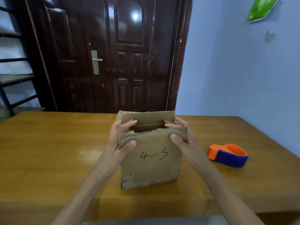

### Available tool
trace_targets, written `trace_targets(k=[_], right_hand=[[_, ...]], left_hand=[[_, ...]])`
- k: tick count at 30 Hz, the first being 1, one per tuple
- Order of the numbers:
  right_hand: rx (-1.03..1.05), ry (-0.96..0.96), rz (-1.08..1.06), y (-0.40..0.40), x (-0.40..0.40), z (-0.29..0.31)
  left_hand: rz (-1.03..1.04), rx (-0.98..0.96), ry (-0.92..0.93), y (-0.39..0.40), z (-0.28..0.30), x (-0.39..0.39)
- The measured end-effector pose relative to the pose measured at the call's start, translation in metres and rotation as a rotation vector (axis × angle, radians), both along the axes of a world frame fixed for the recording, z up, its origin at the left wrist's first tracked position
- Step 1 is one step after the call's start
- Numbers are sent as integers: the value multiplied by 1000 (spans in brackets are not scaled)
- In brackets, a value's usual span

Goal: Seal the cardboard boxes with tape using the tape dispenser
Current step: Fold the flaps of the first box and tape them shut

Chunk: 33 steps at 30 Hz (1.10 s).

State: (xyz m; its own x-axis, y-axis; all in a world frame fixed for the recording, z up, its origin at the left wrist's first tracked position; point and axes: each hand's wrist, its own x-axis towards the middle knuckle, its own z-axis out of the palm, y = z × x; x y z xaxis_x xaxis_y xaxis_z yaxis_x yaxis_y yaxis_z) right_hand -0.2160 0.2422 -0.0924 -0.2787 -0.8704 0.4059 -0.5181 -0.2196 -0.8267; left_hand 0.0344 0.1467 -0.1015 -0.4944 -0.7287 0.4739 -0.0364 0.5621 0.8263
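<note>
Box [151, 161] held, both hands; flaps open.

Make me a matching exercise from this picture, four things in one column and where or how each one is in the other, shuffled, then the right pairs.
Things:
1. brown cardboard box marked 4-3
2. orange and blue tape dispenser
3. silver door handle
4. green sheet

Places or states:
A. on the blue wall, upper right
B. on the dark brown door
C. flaps still open, held by both hands
D. lying untouched on the wooden table, right of the box

Pairs: 1-C, 2-D, 3-B, 4-A
</note>
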Motion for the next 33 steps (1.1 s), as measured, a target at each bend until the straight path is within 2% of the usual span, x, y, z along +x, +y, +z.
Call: trace_targets(k=[4, 7, 10, 19, 23, 26, 33], right_hand=[[14, 30, -20, 1, 1, -1], [24, -45, 23, -1, 8, 4], [82, -133, -46, -8, 11, 7], [15, -201, -85, -4, 15, 2], [-50, -162, -104, -4, 18, 2], [-53, -266, -118, -9, 17, 0], [0, -249, -95, -14, 16, 8]], left_hand=[[-3, 42, 43, 0, 3, -6], [19, 67, 98, 2, 4, -7], [69, 98, 117, 1, 0, -8], [55, 124, 201, -4, -8, -9], [113, 171, 295, -4, -12, -15], [167, 181, 348, -4, -15, -17], [148, 118, 313, -4, -13, -18]])
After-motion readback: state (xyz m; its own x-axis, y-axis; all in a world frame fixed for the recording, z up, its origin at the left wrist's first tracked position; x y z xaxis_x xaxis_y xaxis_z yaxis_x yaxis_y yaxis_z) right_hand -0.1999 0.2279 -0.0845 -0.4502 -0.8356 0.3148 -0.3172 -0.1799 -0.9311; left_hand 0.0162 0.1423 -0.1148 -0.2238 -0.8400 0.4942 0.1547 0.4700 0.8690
